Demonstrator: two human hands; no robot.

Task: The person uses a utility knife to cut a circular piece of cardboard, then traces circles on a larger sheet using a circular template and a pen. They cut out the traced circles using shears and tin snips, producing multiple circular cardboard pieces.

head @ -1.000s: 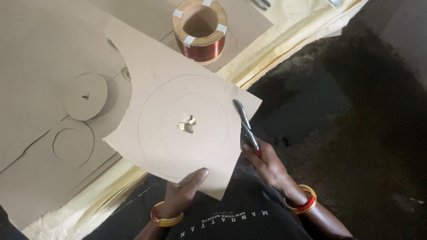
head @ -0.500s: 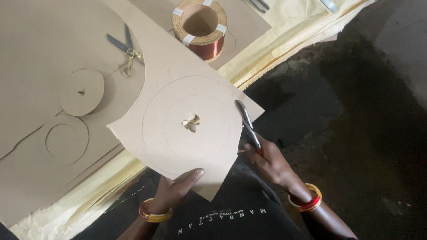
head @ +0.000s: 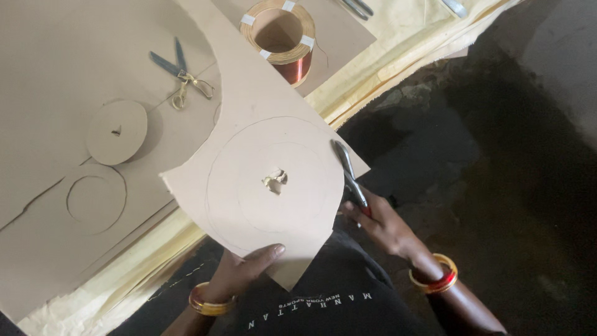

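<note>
Nearest the camera, the left hand (head: 245, 269) pinches the lower edge of a tan cardboard sheet (head: 249, 149), thumb lying on top, fingers closed beneath it. The right hand (head: 382, 227) is wrapped tightly around the red-handled scissors (head: 348, 177), whose blades lie at the sheet's right edge, beside the outer of two pencilled circles; whether they bite into the board cannot be told. A ragged hole (head: 275, 181) marks the circles' centre. Compared with half a second ago, both grips are unchanged and the sheet sits as before. Farther off, on the cardboard-covered table (head: 43, 68), lie a cut disc (head: 116, 132), a second pair of scissors (head: 180, 78), now fully in view, and a copper wire coil (head: 280, 37).
</note>
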